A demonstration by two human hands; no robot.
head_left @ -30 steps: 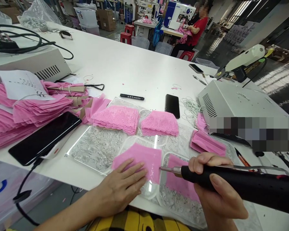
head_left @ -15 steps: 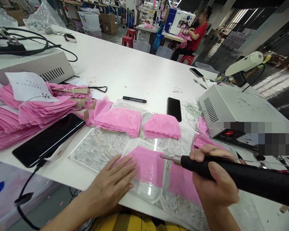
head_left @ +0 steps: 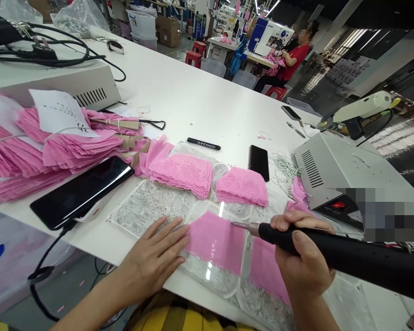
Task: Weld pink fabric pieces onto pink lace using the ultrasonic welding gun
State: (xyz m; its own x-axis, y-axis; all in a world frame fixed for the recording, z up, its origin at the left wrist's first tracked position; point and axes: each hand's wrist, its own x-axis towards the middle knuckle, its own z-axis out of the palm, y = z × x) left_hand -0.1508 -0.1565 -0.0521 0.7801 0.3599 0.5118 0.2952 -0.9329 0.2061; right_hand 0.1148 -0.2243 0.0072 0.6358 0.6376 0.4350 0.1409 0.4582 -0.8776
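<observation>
My left hand (head_left: 155, 257) lies flat with fingers spread, its fingertips on the left edge of a pink lace piece (head_left: 217, 241) that sits under a clear plastic template (head_left: 210, 278). My right hand (head_left: 303, 262) is wrapped round a long black hand tool (head_left: 345, 259). The tool's metal tip (head_left: 239, 225) rests at the lace piece's upper right corner. A second pink piece (head_left: 265, 269) lies beneath my right hand. Two stacks of pink lace (head_left: 184, 174) (head_left: 242, 186) sit just behind.
A large pile of pink fabric (head_left: 37, 151) with a paper slip and a black phone (head_left: 81, 193) lie at the left. A marker (head_left: 203, 144), a second phone (head_left: 258, 161), rubber bands and a grey machine box (head_left: 338, 170) are nearby. A person sews in the background (head_left: 293, 55).
My left hand slid left off the middle of the lace piece to its edge. The tool tip moved up from the piece's right side to its upper corner. The view shifted slightly.
</observation>
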